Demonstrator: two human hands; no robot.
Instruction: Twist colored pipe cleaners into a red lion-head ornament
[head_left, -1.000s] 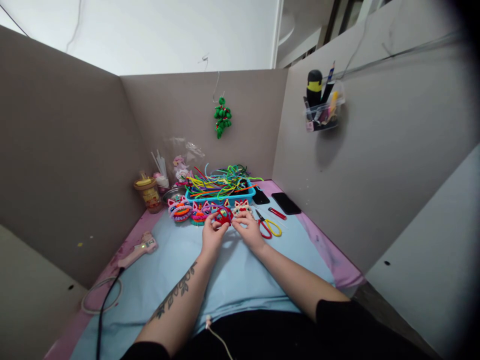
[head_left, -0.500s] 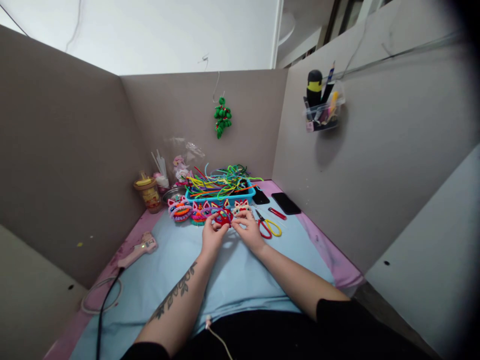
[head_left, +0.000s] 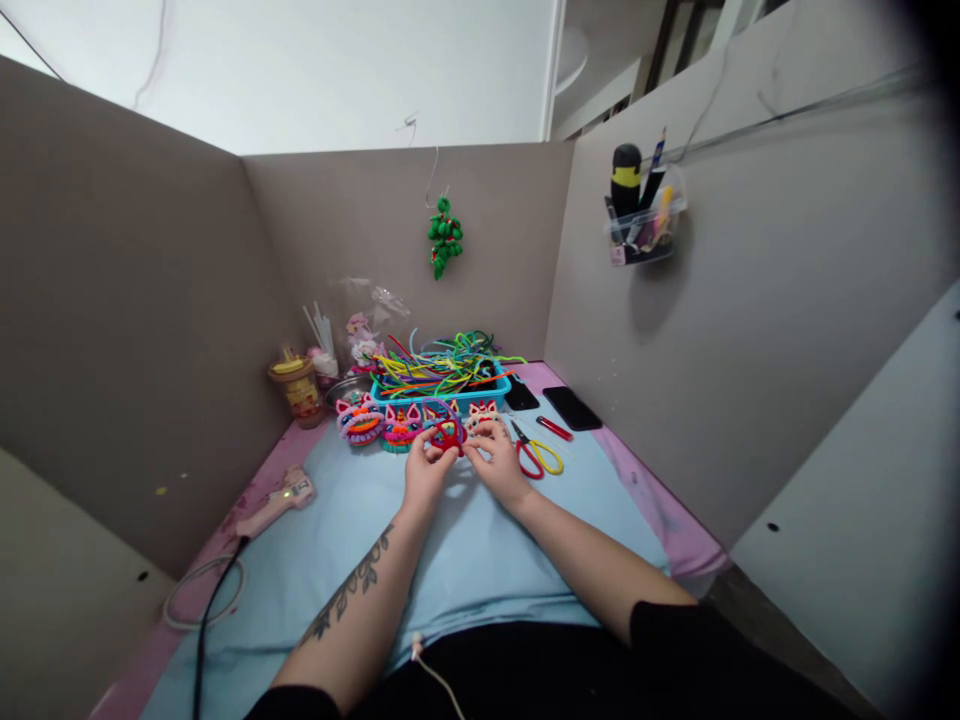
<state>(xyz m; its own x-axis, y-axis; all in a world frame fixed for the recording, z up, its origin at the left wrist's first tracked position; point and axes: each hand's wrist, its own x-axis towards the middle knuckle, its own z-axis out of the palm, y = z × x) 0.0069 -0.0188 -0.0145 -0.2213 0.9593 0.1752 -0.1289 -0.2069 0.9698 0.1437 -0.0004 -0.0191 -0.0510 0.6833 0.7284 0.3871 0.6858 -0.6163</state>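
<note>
Between my two hands is a red pipe-cleaner piece [head_left: 448,437] with a purple pipe cleaner [head_left: 452,408] looping up from it. My left hand [head_left: 429,462] pinches its left and lower edge. From the other side my right hand [head_left: 491,460] pinches at the lower right edge, fingertips close to the left ones. Just behind stand several finished-looking pipe-cleaner animal heads: a pink and orange one [head_left: 360,420], one with pink ears and teal trim [head_left: 401,427], and a cream one [head_left: 482,412] partly hidden by my right hand.
A blue basket [head_left: 442,398] of loose pipe cleaners stands at the back. Right of my hands lie red-and-yellow-handled scissors [head_left: 538,455], a red cutter [head_left: 555,428] and a black phone [head_left: 572,407]. On the left are a pink glue gun [head_left: 277,502] with its cable and a lidded cup [head_left: 298,388].
The purple pipe cleaner, earlier lying to the left across the red piece, now arcs upward above it. Both hands keep nearly the same place and grip.
</note>
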